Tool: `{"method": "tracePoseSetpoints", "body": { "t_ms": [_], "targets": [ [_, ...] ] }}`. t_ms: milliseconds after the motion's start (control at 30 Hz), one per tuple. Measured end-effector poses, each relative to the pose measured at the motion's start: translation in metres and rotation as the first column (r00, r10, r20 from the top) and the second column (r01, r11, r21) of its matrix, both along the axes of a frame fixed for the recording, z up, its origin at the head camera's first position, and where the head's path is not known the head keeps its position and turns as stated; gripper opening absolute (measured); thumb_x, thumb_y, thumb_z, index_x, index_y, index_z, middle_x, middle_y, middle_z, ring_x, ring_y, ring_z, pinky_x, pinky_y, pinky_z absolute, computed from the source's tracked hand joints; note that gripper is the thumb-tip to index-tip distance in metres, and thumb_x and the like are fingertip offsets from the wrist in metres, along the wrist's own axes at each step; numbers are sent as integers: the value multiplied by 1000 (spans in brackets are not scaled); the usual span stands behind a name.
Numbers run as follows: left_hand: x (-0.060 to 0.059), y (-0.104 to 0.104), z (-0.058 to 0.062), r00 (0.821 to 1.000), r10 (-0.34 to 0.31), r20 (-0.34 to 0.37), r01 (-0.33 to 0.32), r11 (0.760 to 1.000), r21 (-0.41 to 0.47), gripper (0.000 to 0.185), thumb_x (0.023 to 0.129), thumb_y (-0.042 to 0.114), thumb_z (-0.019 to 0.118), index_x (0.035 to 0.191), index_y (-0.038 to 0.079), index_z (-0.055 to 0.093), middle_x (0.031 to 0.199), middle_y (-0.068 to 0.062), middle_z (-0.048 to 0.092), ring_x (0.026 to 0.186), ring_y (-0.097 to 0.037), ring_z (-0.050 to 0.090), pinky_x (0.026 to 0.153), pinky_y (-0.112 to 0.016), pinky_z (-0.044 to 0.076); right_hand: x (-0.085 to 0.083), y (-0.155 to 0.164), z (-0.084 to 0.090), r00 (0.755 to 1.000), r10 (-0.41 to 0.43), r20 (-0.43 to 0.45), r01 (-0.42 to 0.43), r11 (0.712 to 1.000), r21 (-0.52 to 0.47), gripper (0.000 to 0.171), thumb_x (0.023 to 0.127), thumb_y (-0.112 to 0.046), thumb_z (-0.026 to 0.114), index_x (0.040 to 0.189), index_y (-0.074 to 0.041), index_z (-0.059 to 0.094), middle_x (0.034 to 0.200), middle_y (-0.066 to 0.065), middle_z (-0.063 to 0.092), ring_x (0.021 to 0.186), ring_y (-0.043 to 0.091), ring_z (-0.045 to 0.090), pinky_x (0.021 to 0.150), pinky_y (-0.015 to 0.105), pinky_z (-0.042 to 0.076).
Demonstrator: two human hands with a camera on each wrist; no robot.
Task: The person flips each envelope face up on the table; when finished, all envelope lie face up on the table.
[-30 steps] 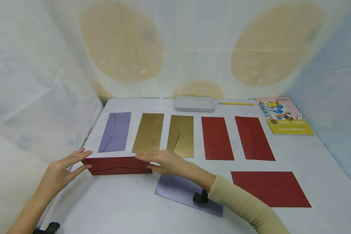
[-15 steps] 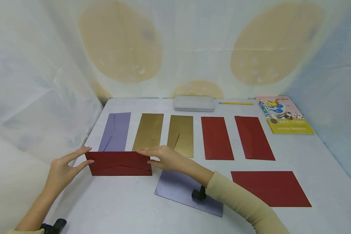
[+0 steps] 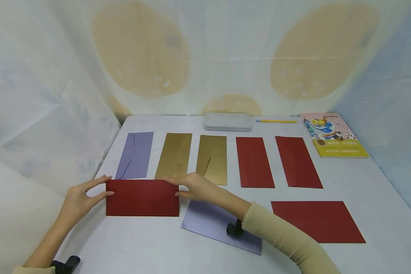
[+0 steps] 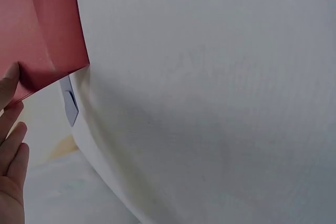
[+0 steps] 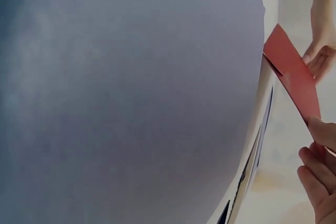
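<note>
A red envelope (image 3: 142, 198) is held by its two short ends over the front left of the table, its plain face towards the head camera. My left hand (image 3: 76, 201) pinches its left end between thumb and fingers. At the other end, my right hand (image 3: 196, 187) pinches near the upper corner. In the left wrist view, the thumb lies on the face of the red envelope (image 4: 44, 30). Both hands and the red envelope (image 5: 296, 77) appear in the right wrist view. Beneath my right forearm lies a purple envelope (image 3: 209, 224), partly covered.
Behind the hands lie a purple envelope (image 3: 135, 154), two gold envelopes (image 3: 174, 154) and two red envelopes (image 3: 255, 161) in a row. Another red envelope (image 3: 316, 221) lies front right. A grey case (image 3: 227, 121), a pencil (image 3: 276, 121) and a book (image 3: 333, 135) are farther back.
The red envelope has tilted from lying low with its flap seam showing to a raised, plain face. It has shifted slightly right, and my left hand has moved right with it.
</note>
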State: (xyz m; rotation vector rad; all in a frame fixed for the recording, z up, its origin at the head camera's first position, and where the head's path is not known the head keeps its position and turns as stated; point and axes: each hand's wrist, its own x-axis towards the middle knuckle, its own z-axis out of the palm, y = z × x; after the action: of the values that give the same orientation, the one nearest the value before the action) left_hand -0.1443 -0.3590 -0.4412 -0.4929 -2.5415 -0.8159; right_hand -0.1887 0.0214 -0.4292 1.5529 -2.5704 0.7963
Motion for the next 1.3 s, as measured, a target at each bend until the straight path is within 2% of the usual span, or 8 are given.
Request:
{"method": "tracePoseSetpoints", "body": {
  "t_ms": [200, 367, 500, 567, 667, 967, 1133, 1300],
  "targets": [
    [0, -1, -4, 994, 23, 109, -16, 998, -65, 50, 69, 15, 88, 116, 13, 72, 111, -15, 69, 79, -12, 59, 46, -19, 28, 4, -2, -3, 999, -17, 49, 14, 998, 66, 52, 87, -16, 73, 136, -8, 56, 130, 4, 61, 120, 15, 56, 94, 19, 44],
    [-4, -3, -9, 978, -14, 206, 40, 992, -123, 49, 72, 21, 86, 117, 11, 71, 107, -17, 70, 51, -5, 28, 41, -21, 27, 7, -3, -7, 997, -8, 73, -1, 993, 114, 50, 86, -15, 74, 133, -5, 59, 124, 2, 65, 115, 11, 59, 93, 17, 43],
    [-8, -2, -14, 972, -47, 231, 82, 986, -147, 48, 72, 21, 86, 117, 11, 71, 106, -13, 71, 60, -11, 53, 48, -20, 35, 6, -4, -11, 994, -4, 113, -13, 988, 151, 49, 86, -16, 74, 132, -6, 59, 121, 1, 66, 111, 7, 60, 91, 15, 43],
    [-9, -1, -15, 968, -60, 242, 98, 984, -149, 47, 73, 21, 85, 116, 10, 71, 108, -11, 71, 81, -25, 64, 56, -20, 40, 6, -4, -13, 992, -4, 129, -18, 986, 166, 49, 87, -18, 74, 132, -6, 60, 120, 1, 66, 110, 6, 60, 91, 14, 42],
    [-10, 0, -16, 960, -69, 270, 113, 982, -149, 47, 73, 21, 85, 117, 9, 71, 110, -11, 70, 102, -37, 63, 65, -22, 45, 6, -4, -13, 989, -2, 147, -24, 984, 178, 49, 87, -19, 74, 132, -6, 59, 121, 1, 66, 112, 5, 59, 93, 15, 41],
    [-9, 1, -19, 952, -58, 301, 102, 986, -131, 48, 75, 19, 84, 119, 6, 70, 112, -14, 69, 103, -38, 62, 62, -21, 46, 4, -3, -14, 986, -7, 167, -29, 977, 213, 51, 89, -20, 72, 135, -6, 57, 127, 2, 62, 118, 5, 56, 96, 15, 39],
    [7, 8, -13, 967, -49, 250, 86, 986, -141, 51, 76, 20, 83, 123, 9, 68, 115, -17, 67, 96, -31, 65, 64, -8, 40, 5, 3, -9, 982, 52, 181, -89, 975, 203, 51, 89, -20, 72, 135, -5, 56, 128, 4, 62, 118, 7, 56, 97, 15, 39],
    [34, 28, -4, 968, -155, 198, 189, 968, -168, 53, 74, 17, 84, 123, 10, 67, 118, -9, 68, 108, -31, 63, 89, 0, 31, 7, 9, -6, 970, 133, 203, -170, 969, 177, 51, 89, -18, 71, 135, -3, 56, 128, 5, 62, 114, 8, 58, 90, 13, 42]
  ]
}}
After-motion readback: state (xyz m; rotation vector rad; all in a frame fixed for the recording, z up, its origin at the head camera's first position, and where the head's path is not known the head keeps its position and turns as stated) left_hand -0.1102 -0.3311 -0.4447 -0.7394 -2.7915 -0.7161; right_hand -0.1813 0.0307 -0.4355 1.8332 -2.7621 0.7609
